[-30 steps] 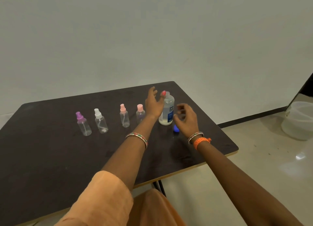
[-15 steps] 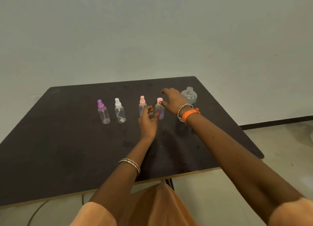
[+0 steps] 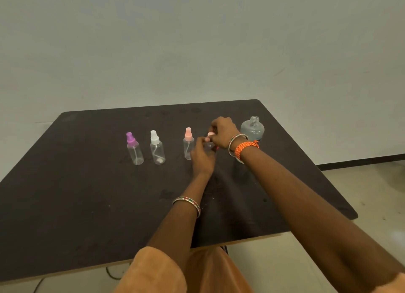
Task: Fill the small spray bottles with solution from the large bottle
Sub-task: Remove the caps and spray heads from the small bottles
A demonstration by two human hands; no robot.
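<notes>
Both hands now on fourth spray bottle point(image 3: 209, 147); large bottle point(image 3: 252, 129) released, uncapped.
Left hand point(image 3: 202, 155) fingers wrap its body; right hand point(image 3: 222, 131) fingers pinch its pink cap, moved from the large bottle just behind them. Unscrewing likely begins.

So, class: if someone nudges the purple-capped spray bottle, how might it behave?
The purple-capped bottle looks empty and clear, so probably very light. Tall and narrow, it would likely tip rather than slide. Once down, its round body could roll.
</notes>
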